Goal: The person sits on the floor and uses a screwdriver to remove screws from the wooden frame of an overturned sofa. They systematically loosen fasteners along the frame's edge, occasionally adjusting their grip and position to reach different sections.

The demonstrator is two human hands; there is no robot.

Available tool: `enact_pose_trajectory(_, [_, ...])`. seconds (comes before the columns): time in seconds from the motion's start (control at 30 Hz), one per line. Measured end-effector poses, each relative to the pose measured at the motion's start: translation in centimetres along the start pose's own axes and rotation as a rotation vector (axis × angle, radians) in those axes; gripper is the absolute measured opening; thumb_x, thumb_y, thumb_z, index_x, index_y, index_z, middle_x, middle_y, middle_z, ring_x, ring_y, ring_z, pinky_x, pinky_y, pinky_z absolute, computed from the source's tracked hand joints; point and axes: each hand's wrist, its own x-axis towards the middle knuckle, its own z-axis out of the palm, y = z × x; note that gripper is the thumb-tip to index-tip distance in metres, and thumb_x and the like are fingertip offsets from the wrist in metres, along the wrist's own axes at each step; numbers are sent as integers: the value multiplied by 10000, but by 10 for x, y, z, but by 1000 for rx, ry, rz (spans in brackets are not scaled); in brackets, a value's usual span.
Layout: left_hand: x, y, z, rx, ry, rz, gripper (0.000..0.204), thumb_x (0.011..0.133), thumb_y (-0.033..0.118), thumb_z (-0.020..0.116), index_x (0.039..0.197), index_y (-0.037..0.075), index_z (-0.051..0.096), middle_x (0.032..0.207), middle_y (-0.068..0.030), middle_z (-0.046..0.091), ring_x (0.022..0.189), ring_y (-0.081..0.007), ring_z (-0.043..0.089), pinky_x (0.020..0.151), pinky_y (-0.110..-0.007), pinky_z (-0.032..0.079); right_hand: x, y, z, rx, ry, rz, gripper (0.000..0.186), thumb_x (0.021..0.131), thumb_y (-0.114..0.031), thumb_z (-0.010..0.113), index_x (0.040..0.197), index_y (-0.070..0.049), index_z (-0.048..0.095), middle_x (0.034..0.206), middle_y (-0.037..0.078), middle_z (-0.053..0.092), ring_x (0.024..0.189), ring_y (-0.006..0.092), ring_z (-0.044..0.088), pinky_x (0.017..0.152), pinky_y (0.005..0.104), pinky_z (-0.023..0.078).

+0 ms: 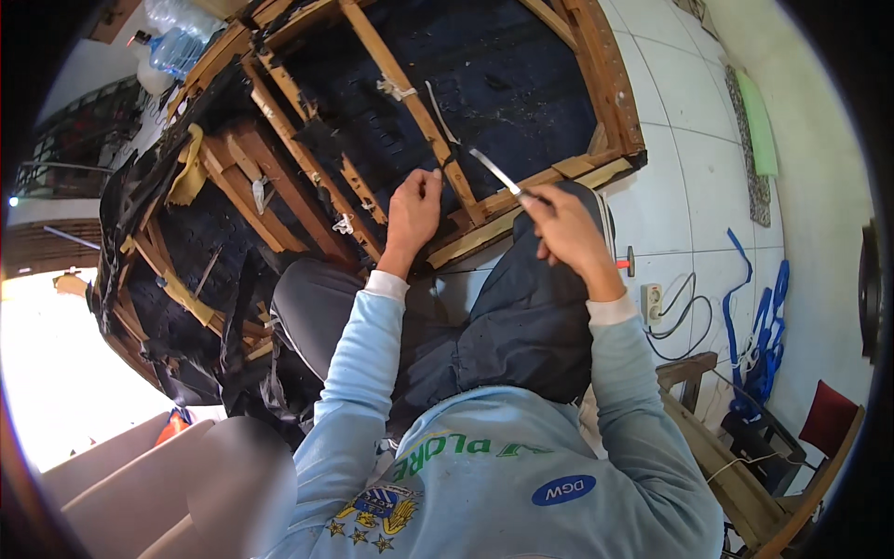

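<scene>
I sit before an upturned wooden furniture frame [385, 58] with dark fabric [498, 74] behind its slats. My left hand [414, 214] is closed against the lower part of a slat [456, 186], its fingertips at a small dark scrap there; what they grip is too small to tell. My right hand [559, 228] grips the dark handle of a tool with a flat metal blade [494, 170]. The blade angles up-left, its tip near a pale, thin strip [438, 112] beside the slat. Whether they touch I cannot tell.
A hammer [630, 261], power socket block [654, 303] and blue straps [773, 335] lie on white floor tiles [666, 168] at right. A red chair [829, 415] and wooden pieces stand lower right. Torn black fabric [261, 382] hangs at left. A water bottle [175, 54] is at upper left.
</scene>
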Motion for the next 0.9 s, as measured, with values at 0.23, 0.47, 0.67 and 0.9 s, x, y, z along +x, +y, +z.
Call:
enact_pose_trajectory(0.23, [4, 9, -8, 97, 43, 46, 363, 1119, 329, 662, 1002, -14, 681, 733, -68, 610, 676, -125, 541, 647, -348, 474, 7, 28, 37, 217, -129, 40, 434, 1141, -337, 580, 1359, 13, 717, 748, 34, 610, 518, 111, 576, 419, 293, 411])
enact_pose_trajectory(0.47, [12, 1, -27, 300, 133, 437, 214, 1008, 225, 775, 1016, 14, 737, 1136, -191, 760, 1066, -378, 726, 952, -448, 565, 4, 25, 43, 228, -135, 49, 423, 1152, -324, 549, 1283, 26, 749, 715, 39, 601, 504, 117, 557, 415, 304, 395])
enact_pose_trajectory(0.67, [27, 6, -63, 715, 289, 523, 192, 998, 233, 767, 1137, 101, 759, 1493, -187, 623, 1483, -437, 512, 1275, -630, 316, 0, 37, 50, 236, -63, 7, 430, 1110, -336, 570, 1154, 34, 785, 672, 119, 662, 539, 206, 638, 574, 405, 519])
enact_pose_trajectory(0.9, [35, 16, -29, 681, 179, 577, 318, 981, 264, 787, 1272, 142, 743, 1628, -188, 518, 1556, -475, 410, 1292, -659, 261, 19, 43, 62, 343, -21, -146, 376, 1128, -296, 608, 1300, -11, 784, 674, 25, 602, 492, 112, 530, 501, 322, 438])
